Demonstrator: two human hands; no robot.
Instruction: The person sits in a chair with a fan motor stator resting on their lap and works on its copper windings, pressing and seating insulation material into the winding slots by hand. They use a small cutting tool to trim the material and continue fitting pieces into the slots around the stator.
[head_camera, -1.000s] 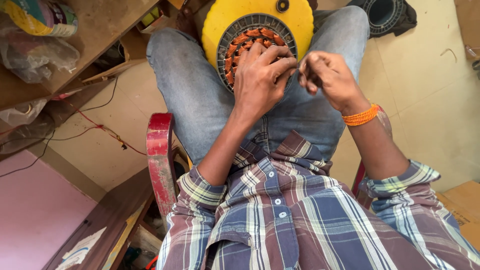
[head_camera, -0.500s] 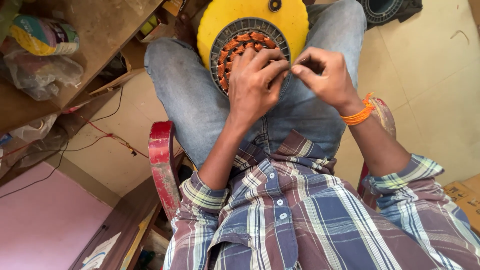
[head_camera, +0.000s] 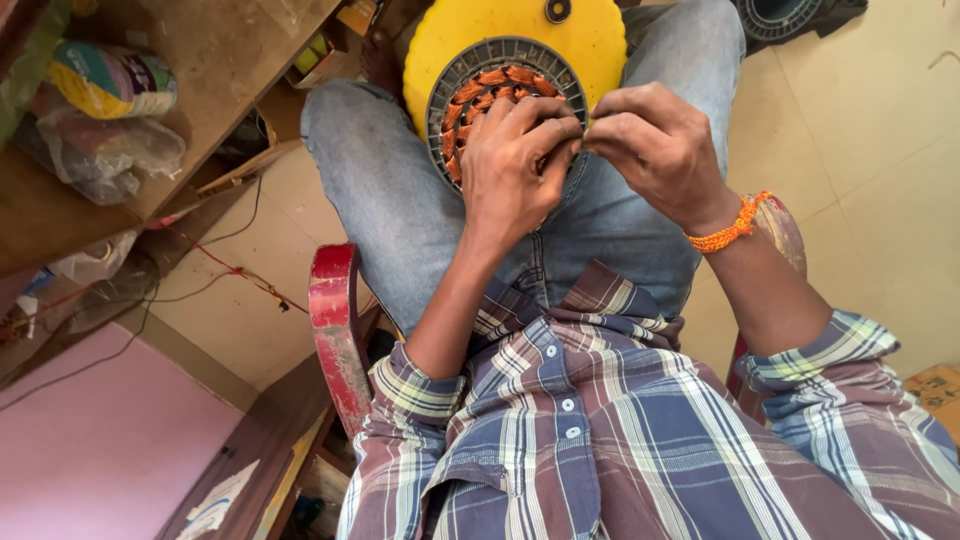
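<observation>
Both hands now closer together, fingertips pinched over the copper-wound stator.

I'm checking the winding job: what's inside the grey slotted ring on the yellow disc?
Inside the grey ring sit orange copper coils. The left hand covers the lower part, so the coils there cannot be seen.

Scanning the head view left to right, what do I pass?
Wrapped bundle on the wooden shelf → red chair arm → left hand on the yellow motor stator → right hand → orange wristband.
</observation>
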